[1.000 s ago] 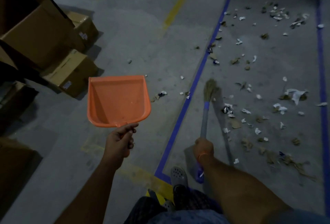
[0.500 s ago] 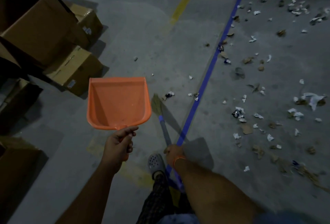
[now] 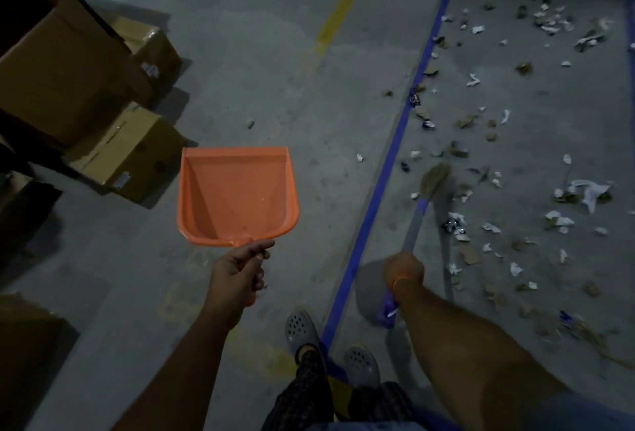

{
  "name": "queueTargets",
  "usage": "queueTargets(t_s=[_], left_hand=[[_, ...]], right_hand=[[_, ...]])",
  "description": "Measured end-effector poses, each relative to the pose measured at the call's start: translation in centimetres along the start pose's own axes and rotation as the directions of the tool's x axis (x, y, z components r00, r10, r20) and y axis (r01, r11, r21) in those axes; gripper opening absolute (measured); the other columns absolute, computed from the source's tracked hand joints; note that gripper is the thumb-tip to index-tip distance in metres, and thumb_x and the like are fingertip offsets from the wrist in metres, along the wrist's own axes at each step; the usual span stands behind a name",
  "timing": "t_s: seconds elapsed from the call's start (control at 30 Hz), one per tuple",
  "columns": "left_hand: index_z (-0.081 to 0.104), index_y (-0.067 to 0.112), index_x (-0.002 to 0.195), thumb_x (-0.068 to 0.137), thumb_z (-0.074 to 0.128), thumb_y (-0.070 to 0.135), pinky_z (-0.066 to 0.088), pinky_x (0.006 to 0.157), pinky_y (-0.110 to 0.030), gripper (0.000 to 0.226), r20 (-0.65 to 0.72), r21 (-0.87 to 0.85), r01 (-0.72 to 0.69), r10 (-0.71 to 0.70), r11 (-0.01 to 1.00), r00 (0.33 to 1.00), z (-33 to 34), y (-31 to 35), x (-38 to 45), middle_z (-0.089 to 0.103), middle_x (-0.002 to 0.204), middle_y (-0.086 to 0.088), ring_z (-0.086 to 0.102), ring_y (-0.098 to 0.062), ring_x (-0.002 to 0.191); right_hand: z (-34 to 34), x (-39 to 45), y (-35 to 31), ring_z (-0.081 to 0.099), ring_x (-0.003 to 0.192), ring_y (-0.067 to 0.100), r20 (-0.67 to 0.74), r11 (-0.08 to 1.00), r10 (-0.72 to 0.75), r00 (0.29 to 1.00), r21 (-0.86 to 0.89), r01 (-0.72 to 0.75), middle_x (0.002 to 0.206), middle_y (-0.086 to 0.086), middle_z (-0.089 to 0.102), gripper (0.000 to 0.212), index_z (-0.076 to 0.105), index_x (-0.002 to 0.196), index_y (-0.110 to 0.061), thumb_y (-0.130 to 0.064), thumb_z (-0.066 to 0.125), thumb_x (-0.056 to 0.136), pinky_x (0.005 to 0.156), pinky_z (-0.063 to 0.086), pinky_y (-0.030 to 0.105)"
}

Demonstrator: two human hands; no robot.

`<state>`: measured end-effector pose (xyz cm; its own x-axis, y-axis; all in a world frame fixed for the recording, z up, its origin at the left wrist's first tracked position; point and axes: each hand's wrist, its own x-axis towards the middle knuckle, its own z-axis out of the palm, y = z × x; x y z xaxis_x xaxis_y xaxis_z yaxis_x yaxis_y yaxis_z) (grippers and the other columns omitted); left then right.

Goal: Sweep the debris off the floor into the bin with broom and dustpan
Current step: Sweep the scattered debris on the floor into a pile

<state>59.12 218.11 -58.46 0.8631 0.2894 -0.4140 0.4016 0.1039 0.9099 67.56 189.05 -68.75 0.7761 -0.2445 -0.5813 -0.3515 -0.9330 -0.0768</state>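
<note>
My left hand (image 3: 237,269) grips the handle of an orange dustpan (image 3: 237,195), held level above the floor with its pan empty. My right hand (image 3: 403,267) grips the grey and blue handle of a small broom (image 3: 424,198). The broom's straw head (image 3: 436,176) touches the floor just right of a blue tape line (image 3: 388,162). Paper scraps and brown bits of debris (image 3: 488,228) lie scattered over the floor inside the taped area, with a few pieces left of the line. No bin is in view.
Cardboard boxes (image 3: 123,152) are stacked along the left side, with another dark box (image 3: 20,338) at lower left. A yellow floor line (image 3: 343,8) runs up the middle. My feet in grey clogs (image 3: 302,327) stand at the blue line's near end.
The broom head swung from left of the blue line, beside the dustpan, back to the right of it, and pieces near the line moved right. The dustpan stayed almost still.
</note>
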Motion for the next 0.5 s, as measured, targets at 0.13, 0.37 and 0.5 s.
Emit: queueTargets(t_s=[0.13,0.37,0.5], left_hand=[[0.072,0.009,0.114,0.101,0.046,-0.005,0.03,0.047,-0.024,0.033,0.01,0.003,-0.011,0.011,1.0,1.0,-0.1,0.3,1.2,0.056,0.091,-0.008,0.041,-0.014,0.054],[0.072,0.009,0.113,0.101,0.045,-0.006,0.03,0.045,-0.024,0.033,-0.001,-0.027,-0.004,0.004,1.0,1.0,-2.2,1.6,3.2,0.056,0.091,-0.006,0.039,-0.012,0.054],[0.073,0.01,0.112,0.101,0.045,-0.007,0.034,0.046,-0.025,0.034,-0.024,-0.033,-0.019,0.019,0.999,1.0,-5.5,2.2,4.7,0.057,0.09,-0.004,0.039,-0.012,0.055]], right_hand=[[0.2,-0.3,-1.1,0.066,0.104,0.025,-0.019,0.991,-0.008,1.0,0.132,0.01,0.111,0.007,0.069,0.028,0.068,0.113,-0.013,-0.019,0.047,0.097,0.09,0.051,0.029],[3.2,-2.5,-10.0,0.063,0.111,0.028,0.098,0.909,-0.246,0.964,0.368,0.194,0.119,0.011,0.068,0.03,0.07,0.115,-0.016,-0.009,0.055,0.089,0.099,0.048,0.03],[4.1,-3.1,-17.1,0.058,0.119,0.026,0.196,0.88,-0.423,0.885,0.322,0.349,0.129,0.009,0.063,0.033,0.067,0.122,-0.011,-0.007,0.05,0.093,0.107,0.04,0.026]])
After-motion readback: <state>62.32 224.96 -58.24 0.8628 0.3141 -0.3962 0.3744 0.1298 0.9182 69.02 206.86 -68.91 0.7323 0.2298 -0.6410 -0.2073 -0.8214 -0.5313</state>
